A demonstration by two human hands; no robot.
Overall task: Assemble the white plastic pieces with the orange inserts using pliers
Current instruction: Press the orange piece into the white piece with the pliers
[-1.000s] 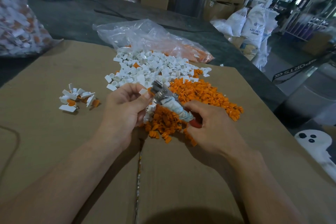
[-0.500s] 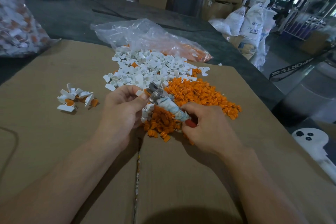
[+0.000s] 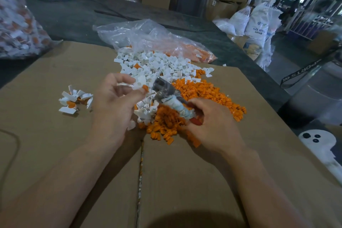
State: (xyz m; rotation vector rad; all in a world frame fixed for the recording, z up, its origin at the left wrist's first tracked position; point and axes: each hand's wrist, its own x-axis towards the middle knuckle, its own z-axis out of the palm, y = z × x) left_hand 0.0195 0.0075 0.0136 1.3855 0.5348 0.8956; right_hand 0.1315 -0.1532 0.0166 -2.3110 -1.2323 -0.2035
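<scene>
We pinch white piece (image 3: 137, 84) in left hand (image 3: 112, 102), just left of pliers (image 3: 164, 90); right hand (image 3: 212, 127) grips handles, nose aimed up-left at it.

The left hand (image 3: 118, 102) pinches a white plastic piece with orange insert (image 3: 141, 84) between thumb and fingers. The right hand (image 3: 214, 126) grips grey metal pliers with tape-wrapped handle (image 3: 166, 91), whose head sits just beside that piece. Below, on the brown cardboard surface (image 3: 55, 72), lie a pile of white plastic pieces (image 3: 159, 65), a pile of orange inserts (image 3: 207, 94) and, well to the left, a small cluster of assembled pieces (image 3: 75, 99).
</scene>
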